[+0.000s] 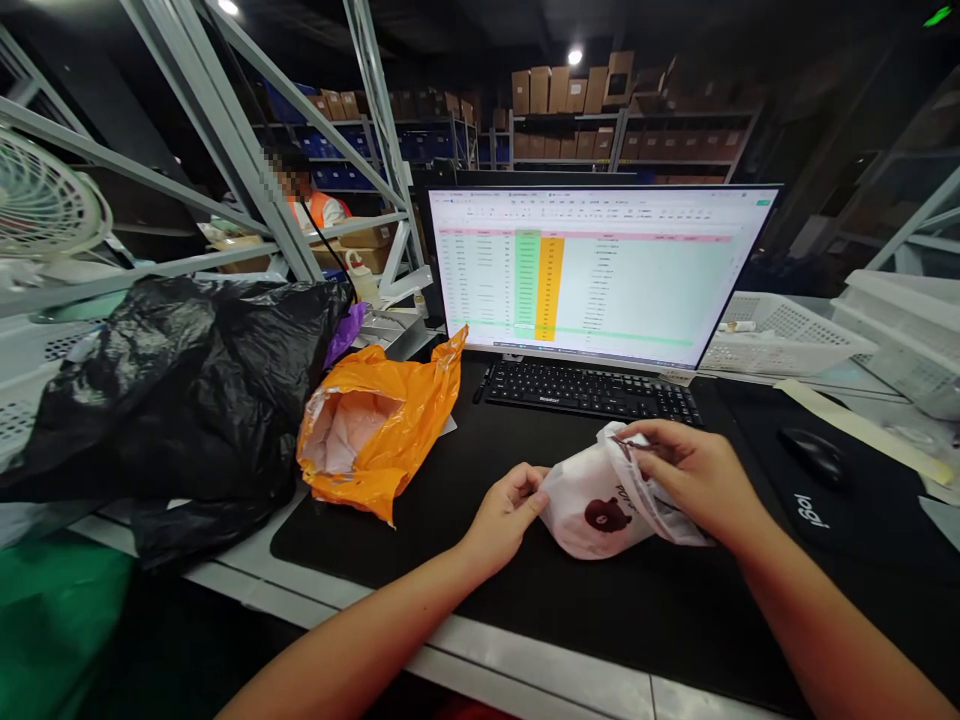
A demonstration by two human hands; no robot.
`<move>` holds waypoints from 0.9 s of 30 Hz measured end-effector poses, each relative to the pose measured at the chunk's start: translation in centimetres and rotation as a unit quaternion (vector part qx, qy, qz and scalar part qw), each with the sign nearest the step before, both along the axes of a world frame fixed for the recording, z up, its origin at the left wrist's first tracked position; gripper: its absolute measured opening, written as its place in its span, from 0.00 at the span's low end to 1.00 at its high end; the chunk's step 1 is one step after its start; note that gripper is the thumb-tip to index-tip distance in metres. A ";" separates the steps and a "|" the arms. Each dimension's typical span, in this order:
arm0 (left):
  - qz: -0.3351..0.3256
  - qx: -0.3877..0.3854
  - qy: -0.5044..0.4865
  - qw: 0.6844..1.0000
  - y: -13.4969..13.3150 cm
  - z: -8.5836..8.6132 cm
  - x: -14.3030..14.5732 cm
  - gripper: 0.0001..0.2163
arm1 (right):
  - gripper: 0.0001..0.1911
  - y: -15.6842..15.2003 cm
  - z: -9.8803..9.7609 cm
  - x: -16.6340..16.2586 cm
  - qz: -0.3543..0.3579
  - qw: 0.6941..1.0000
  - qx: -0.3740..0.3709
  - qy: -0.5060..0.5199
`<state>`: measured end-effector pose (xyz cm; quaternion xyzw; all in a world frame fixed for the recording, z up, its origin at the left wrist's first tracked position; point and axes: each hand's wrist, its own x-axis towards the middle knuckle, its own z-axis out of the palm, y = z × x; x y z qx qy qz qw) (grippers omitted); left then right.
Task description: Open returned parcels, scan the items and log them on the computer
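A white drawstring pouch (581,492) with a brown bear print is held between my two hands over the black desk mat (465,460). My left hand (510,515) pinches the pouch's closed left end between thumb and fingers. At its gathered mouth, my right hand (686,475) grips the edge and a dark cord. What the pouch contains is hidden. To the left lies an orange plastic mailer bag (409,415), its torn mouth facing me and showing a pale lining.
Behind the pouch stand a keyboard (585,390) and a monitor (600,275) showing a spreadsheet. A black plastic bag (187,370) fills the left side. A mouse (814,455) and white baskets (780,335) are at right. Beyond the metal frame sits a person in an orange vest (319,210).
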<state>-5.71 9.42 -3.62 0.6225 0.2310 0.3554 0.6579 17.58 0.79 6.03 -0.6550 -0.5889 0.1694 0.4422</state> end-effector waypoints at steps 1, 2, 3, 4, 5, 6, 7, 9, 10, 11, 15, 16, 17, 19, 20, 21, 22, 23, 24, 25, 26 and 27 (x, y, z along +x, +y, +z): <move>0.022 -0.002 0.008 1.000 0.2 -0.1 -0.2 0.19 | 0.19 -0.1 0.4 0.9 -0.030 0.999 -0.001 0.020; 0.047 -0.007 0.012 0.999 0.4 -0.3 -0.4 0.19 | 0.22 -0.3 0.7 2.0 -0.070 0.997 0.009 0.035; 0.073 -0.013 0.013 0.997 0.7 -0.5 -0.5 0.19 | 0.24 -0.4 1.0 3.1 -0.115 0.992 0.026 0.040; 0.099 -0.021 0.008 0.995 0.9 -0.7 -0.7 0.18 | 0.25 -0.5 1.2 4.3 -0.154 0.987 0.041 0.029; 0.123 -0.029 -0.001 0.992 1.1 -0.9 -0.9 0.18 | 0.25 -0.4 1.2 5.3 -0.183 0.982 0.045 0.000; 0.143 -0.036 -0.015 0.989 1.3 -1.1 -1.0 0.17 | 0.24 -0.3 1.1 6.2 -0.197 0.979 0.034 -0.045; 0.161 -0.043 -0.031 0.986 1.5 -1.2 -1.1 0.16 | 0.22 -0.1 0.9 6.7 -0.190 0.977 0.009 -0.099; 0.181 -0.052 -0.064 0.980 1.7 -1.2 -1.2 0.15 | 0.17 0.6 -0.1 7.0 -0.111 0.972 -0.070 -0.197; 0.183 -0.055 -0.078 0.979 1.8 -1.1 -1.2 0.15 | 0.15 0.9 -0.7 6.8 -0.053 0.965 -0.111 -0.230; 0.177 -0.057 -0.089 0.979 1.9 -0.9 -1.2 0.15 | 0.14 1.2 -1.2 6.5 0.002 0.956 -0.148 -0.252; 0.136 -0.060 -0.091 0.985 1.8 -0.4 -1.3 0.15 | 0.25 0.7 -1.6 4.4 0.036 0.930 -0.172 -0.323; 0.137 -0.052 -0.083 0.986 1.8 -0.3 -1.4 0.15 | 0.27 0.1 -1.1 3.8 0.008 0.933 -0.140 -0.332; 0.142 -0.039 -0.074 0.986 1.7 -0.3 -1.4 0.14 | 0.25 -0.6 -0.5 3.1 -0.012 0.941 -0.100 -0.324; 0.155 -0.011 -0.059 0.986 1.6 -0.2 -1.5 0.13 | 0.17 -2.0 0.8 1.2 -0.001 0.966 -0.024 -0.259; 0.156 0.000 -0.054 0.986 1.5 -0.1 -1.5 0.13 | 0.15 -2.6 1.2 0.1 0.030 0.976 -0.003 -0.217; 0.155 0.009 -0.051 0.987 1.3 -0.1 -1.5 0.13 | 0.15 -2.9 1.4 -1.0 0.072 0.981 0.002 -0.182; 0.152 0.015 -0.049 0.987 1.1 0.0 -1.5 0.13 | 0.15 -2.9 1.3 -2.2 0.116 0.980 -0.013 -0.160; 0.151 0.023 -0.046 0.987 0.9 0.2 -1.5 0.13 | 0.15 -2.7 0.9 -3.2 0.155 0.976 -0.040 -0.147; 0.153 0.034 -0.042 0.987 0.7 0.3 -1.5 0.13 | 0.16 -2.3 0.3 -4.1 0.183 0.970 -0.068 -0.141; 0.158 0.045 -0.036 0.986 0.5 0.4 -1.5 0.12 | 0.17 -1.9 -0.5 -4.7 0.200 0.965 -0.092 -0.139; 0.164 0.056 -0.030 0.984 0.4 0.5 -1.5 0.12 | 0.17 -1.3 -1.3 -5.2 0.205 0.962 -0.107 -0.143; 0.170 0.063 -0.026 0.983 0.3 0.5 -1.5 0.12 | 0.16 -0.8 -2.0 -5.5 0.198 0.961 -0.112 -0.157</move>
